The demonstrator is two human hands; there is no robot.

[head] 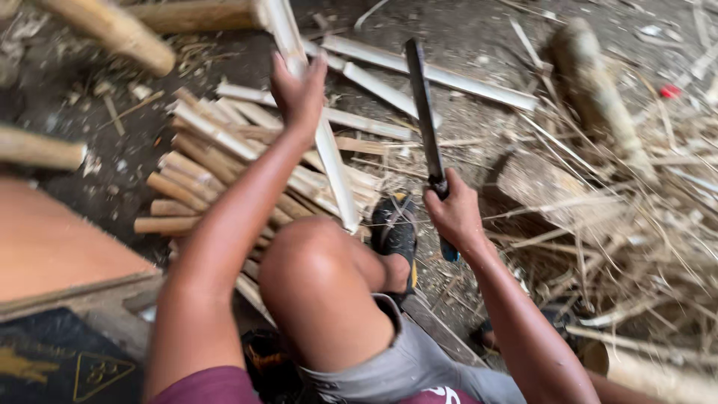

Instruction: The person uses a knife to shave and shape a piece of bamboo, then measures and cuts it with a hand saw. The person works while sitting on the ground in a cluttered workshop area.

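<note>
The ground (479, 30) was dirt, littered all over with bamboo. A pile (217, 164) of short split sticks lay just ahead of the person's raised knee (314, 262), partly hidden behind the left arm. Longer pale slats (434, 75) lay flat farther out, crossing one another. To the right sat a tangle of thin shavings (636, 247), with a round log (598, 90) lying beyond it and a chopping block (538, 187) near the blade hand. Thick poles (112, 30) lay at the upper left, and an orange board (52, 239) filled the left edge. A sandalled foot (394, 228) rested between the pile and the block.

The left hand (299, 93) was stretched forward at full arm's length, fingers wrapped around a long strip (329, 157) that slanted down towards the foot. The strip's lower end lay over the pile; its upper end ran out of view at the top.

The right hand (452, 213) was held close in, wrist bent, fist closed tight on the handle of a machete (422, 105). The dark blade pointed up and away, above the slats and just right of the strip, not touching it.
</note>
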